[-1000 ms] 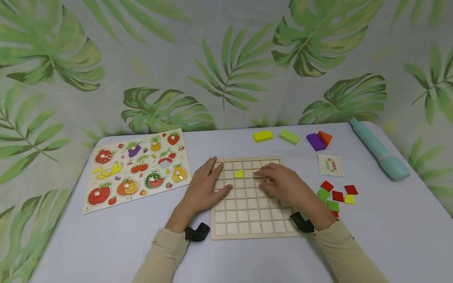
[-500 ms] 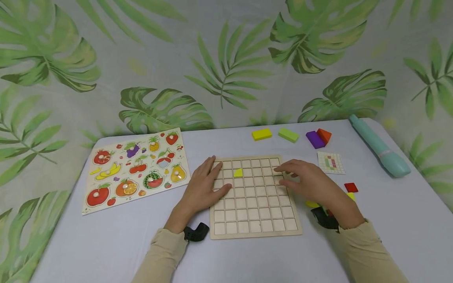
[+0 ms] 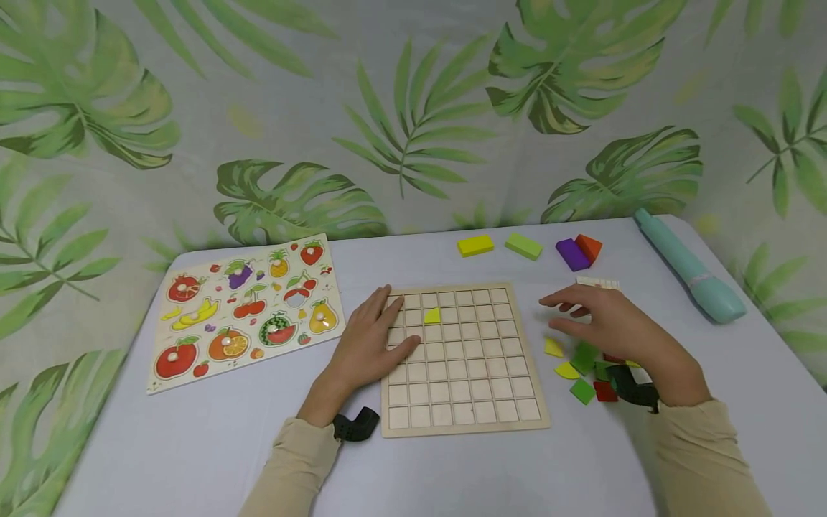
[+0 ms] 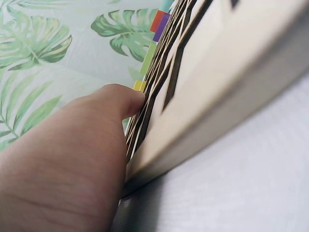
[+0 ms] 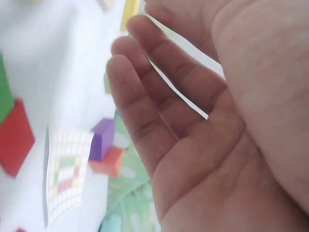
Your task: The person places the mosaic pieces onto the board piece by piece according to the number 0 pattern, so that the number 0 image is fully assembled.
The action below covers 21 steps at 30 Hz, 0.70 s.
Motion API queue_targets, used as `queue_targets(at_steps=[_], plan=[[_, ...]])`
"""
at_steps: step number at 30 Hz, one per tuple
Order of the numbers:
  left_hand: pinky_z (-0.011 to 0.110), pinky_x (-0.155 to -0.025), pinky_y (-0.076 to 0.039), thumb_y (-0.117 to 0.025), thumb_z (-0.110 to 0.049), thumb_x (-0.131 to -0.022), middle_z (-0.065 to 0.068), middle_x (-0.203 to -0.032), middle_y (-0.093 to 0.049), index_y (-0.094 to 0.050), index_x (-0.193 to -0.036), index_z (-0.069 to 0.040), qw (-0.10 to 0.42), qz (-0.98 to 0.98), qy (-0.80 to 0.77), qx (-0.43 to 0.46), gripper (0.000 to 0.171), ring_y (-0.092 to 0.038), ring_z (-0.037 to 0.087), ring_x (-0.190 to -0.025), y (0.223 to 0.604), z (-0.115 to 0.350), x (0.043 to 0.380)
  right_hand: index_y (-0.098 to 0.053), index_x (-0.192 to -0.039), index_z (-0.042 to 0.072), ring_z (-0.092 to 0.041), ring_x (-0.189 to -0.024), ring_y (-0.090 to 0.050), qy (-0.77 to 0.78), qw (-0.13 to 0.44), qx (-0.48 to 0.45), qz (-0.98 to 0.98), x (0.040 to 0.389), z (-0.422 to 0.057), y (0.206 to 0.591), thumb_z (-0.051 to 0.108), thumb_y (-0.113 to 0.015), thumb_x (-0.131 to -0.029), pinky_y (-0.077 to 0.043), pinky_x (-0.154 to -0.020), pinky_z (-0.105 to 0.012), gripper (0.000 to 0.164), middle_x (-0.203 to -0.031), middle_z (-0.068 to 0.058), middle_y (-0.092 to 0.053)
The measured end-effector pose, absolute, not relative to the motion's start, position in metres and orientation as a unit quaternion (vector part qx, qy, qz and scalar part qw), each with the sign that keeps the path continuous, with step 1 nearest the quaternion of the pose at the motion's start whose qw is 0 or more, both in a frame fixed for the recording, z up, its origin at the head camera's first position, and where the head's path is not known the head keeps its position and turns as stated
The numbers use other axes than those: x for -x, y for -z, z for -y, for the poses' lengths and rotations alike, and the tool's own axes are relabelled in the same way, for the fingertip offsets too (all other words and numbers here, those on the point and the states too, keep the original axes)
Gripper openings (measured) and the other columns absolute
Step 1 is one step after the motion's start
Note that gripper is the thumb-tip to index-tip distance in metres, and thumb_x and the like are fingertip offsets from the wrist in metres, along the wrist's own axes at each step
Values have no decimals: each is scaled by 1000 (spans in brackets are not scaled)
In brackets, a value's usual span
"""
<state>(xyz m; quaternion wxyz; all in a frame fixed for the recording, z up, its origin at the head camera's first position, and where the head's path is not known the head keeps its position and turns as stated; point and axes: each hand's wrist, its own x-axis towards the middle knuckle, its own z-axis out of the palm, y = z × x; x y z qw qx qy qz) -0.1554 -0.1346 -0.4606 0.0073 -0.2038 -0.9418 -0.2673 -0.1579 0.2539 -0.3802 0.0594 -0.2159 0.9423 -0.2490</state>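
A wooden grid board (image 3: 465,425) lies in the middle of the table, with one yellow quarter-round tile (image 3: 432,316) in a cell near its top. My left hand (image 3: 366,343) rests on the board's left edge, fingers and thumb extended; the left wrist view shows the thumb (image 4: 126,100) over the rim. My right hand (image 3: 604,316) is over the table right of the board, fingers relaxed and holding nothing, as the palm (image 5: 207,159) in the right wrist view shows. Below it lie loose tiles, among them a yellow one (image 3: 553,347), a green one (image 3: 583,391) and a red one (image 3: 606,391).
A fruit puzzle board (image 3: 245,316) lies on the left. Along the back are a yellow block (image 3: 475,245), a light green block (image 3: 524,246), a purple block (image 3: 572,254) and an orange one (image 3: 589,248). A pattern card (image 5: 65,176) and a teal tube-shaped object (image 3: 691,269) lie right.
My right hand has moved right, off the board and over to the loose tiles and pattern card. The left hand stays on the board's edge, and the yellow tile stays in its cell.
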Motion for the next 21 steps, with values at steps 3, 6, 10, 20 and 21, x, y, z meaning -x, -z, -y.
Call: queue_targets(at_steps=[3,6,10,20,21], plan=[[55,-126,-22,-61,-53,-98,18,-169,-25,-44,-156,-3,8,942,267,205,78,-22,34,-157,461,135,156,-71,-128,6,-28,-107,-68,247,79,197,-946,159,-263,382,17,-78,-93,-59,-92,-50,38,-120,-9,-72],[55,-126,-22,-61,-52,-98,18,-169,-25,-44,-156,-3,8,941,267,205,77,-22,34,-157,461,134,156,-70,-130,7,-29,-109,-67,245,99,171,-949,160,-275,384,20,-78,-93,-59,-93,-50,39,-120,-9,-71],[55,-126,-23,-61,-52,-98,18,-169,-25,-44,-155,-3,9,941,268,205,77,-23,35,-157,461,134,156,-70,-130,7,-30,-109,-66,250,123,147,-949,160,-290,388,23,-80,-92,-60,-91,-47,42,-118,-9,-70],[54,-126,-22,-61,-52,-98,17,-169,-24,-44,-156,-3,5,943,263,202,78,-22,33,-158,462,134,156,-73,-123,9,-28,-104,-65,245,182,118,-945,160,-313,394,21,-80,-90,-58,-79,-27,36,-107,-3,-68],[54,-126,-23,-61,-52,-98,18,-169,-25,-44,-156,-3,5,943,264,202,78,-22,34,-158,462,134,156,-73,-123,9,-28,-104,-65,243,184,116,-945,160,-314,395,21,-80,-90,-57,-79,-25,36,-106,-3,-68]])
